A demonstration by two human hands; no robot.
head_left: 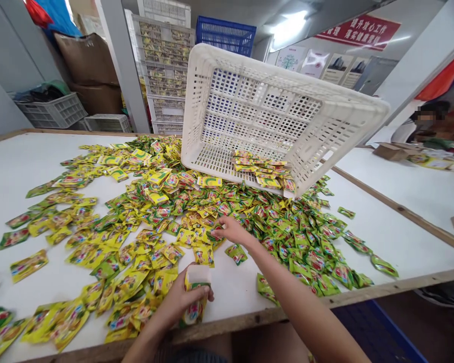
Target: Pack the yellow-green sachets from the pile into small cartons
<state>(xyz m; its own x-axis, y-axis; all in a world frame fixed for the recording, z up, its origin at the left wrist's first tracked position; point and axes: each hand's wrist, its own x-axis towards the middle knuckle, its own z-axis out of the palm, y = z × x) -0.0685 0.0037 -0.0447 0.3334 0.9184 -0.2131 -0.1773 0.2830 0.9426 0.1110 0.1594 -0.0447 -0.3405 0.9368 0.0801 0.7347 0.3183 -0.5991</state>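
Near the table's front edge, my left hand (191, 295) is wrapped round a small yellow and green packet box (197, 276), its pale top facing up. Further in, my right hand (229, 231) has its fingers pinched on a small green sachet (216, 232), mostly covered by the fingers. Around both hands lie loose sachets: yellow ones (151, 247) to the left and green ones (306, 247) to the right. One green sachet (236, 254) lies apart on the white tabletop, just below my right hand.
A white plastic crate (245, 176) stands tilted on the heap, its opening toward me, with several filled yellow boxes (263, 169) inside. Stacked crates (164, 60) stand behind the table. Wooden strips (401, 209) edge it. A person (419, 126) is at the far right.
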